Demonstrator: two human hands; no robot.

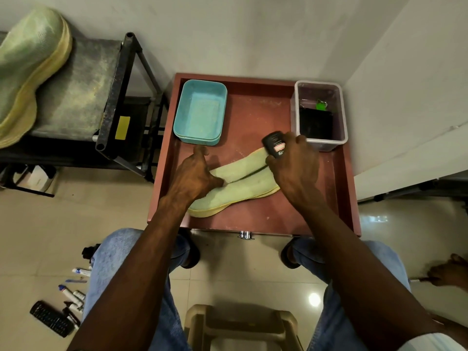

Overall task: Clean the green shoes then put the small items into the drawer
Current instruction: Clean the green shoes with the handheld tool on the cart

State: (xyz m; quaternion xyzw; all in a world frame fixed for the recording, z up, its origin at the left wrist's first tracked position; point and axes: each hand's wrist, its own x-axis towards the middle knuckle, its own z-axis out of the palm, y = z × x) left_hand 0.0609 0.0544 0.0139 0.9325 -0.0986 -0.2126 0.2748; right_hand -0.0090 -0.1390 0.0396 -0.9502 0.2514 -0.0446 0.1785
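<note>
black bottle (274, 143), label w/ red patch, text unreadable, is gripped by right hand (295, 164); green shoe (235, 184) is pressed by left hand (193, 174), fingers relaxed.

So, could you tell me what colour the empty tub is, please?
Light blue tub, clearest in the head view.

Left hand (195, 173) steadies green shoe (238, 184), right hand (295, 163) grips bottle (274, 143)
</note>
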